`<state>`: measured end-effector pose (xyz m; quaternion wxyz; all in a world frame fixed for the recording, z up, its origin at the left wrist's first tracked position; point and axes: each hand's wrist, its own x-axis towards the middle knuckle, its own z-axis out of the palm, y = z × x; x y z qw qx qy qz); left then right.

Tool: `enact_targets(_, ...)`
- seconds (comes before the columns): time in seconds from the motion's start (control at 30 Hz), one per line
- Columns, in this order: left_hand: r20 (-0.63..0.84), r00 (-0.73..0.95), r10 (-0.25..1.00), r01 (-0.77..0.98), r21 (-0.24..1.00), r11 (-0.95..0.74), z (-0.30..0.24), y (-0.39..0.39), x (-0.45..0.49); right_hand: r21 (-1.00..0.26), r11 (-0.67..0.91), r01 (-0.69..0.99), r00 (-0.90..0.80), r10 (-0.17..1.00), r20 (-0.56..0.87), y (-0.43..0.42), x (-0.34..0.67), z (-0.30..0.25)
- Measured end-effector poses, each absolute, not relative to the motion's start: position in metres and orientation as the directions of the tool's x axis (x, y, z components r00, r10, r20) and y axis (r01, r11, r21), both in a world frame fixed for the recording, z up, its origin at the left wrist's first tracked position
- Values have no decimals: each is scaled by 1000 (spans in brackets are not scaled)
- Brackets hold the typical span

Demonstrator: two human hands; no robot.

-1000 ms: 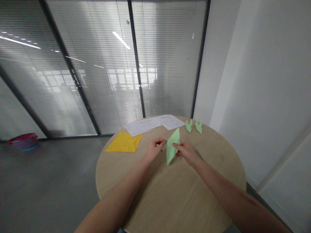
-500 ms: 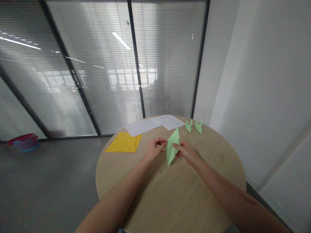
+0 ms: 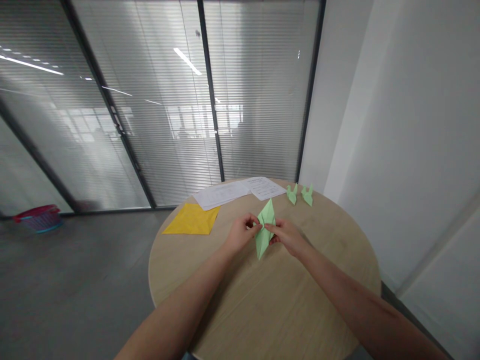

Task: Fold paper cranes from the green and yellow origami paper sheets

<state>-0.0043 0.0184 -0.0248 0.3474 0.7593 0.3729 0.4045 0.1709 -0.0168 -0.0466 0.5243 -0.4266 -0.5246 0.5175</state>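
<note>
A light green folded paper (image 3: 264, 230), long and pointed at both ends, is held above the round wooden table (image 3: 262, 300). My left hand (image 3: 242, 234) pinches its left edge with fingers curled. My right hand (image 3: 287, 237) pinches its right side at the middle. The two hands nearly meet across the paper.
Two small green folded figures (image 3: 300, 194) stand at the far side of the table. A yellow paper square (image 3: 192, 220) lies at the left, white printed sheets (image 3: 240, 192) behind it. A glass partition with blinds stands beyond, a white wall at right, a pink basket (image 3: 37, 218) on the floor.
My left hand has moved right onto the paper's left edge, and the green paper looks narrower between the hands. The right hand has barely moved.
</note>
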Motion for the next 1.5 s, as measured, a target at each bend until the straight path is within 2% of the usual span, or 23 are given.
enact_targets(0.2,351,372,859,213,869,-447,-27,21,-4,-990,84,-115,-148,984,101,-17,172,-47)
enact_targets(0.37,319,393,862,121,912,-393,-27,24,-4,-994,103,-44,-161,981,109,-18,172,-48)
enact_targets(0.47,302,433,849,160,901,-403,-26,23,-4,-996,91,14,-209,974,86,-19,170,-48)
enact_targets(0.67,317,374,872,257,867,-426,-23,19,-4,-997,63,36,-235,971,53,-22,167,-45)
enact_targets(0.93,194,479,856,200,925,-322,-24,16,-4,-990,57,-131,-121,990,73,-17,174,-45)
enact_targets(1.2,142,562,815,192,936,-296,-27,22,-6,-984,69,-164,-76,994,82,-14,178,-47)
enact_targets(1.27,244,507,827,206,897,-390,-24,21,-7,-988,88,-128,-22,996,92,-12,179,-48)
enact_targets(1.33,420,409,810,271,792,-547,-19,18,-8,-990,101,-103,18,995,99,-11,180,-48)
enact_targets(1.43,647,393,653,392,525,-756,-11,12,-10,-988,111,-111,18,994,109,-11,180,-49)
enact_targets(1.5,705,463,537,414,364,-834,-8,8,-10,-985,109,-131,-1,994,110,-12,179,-49)
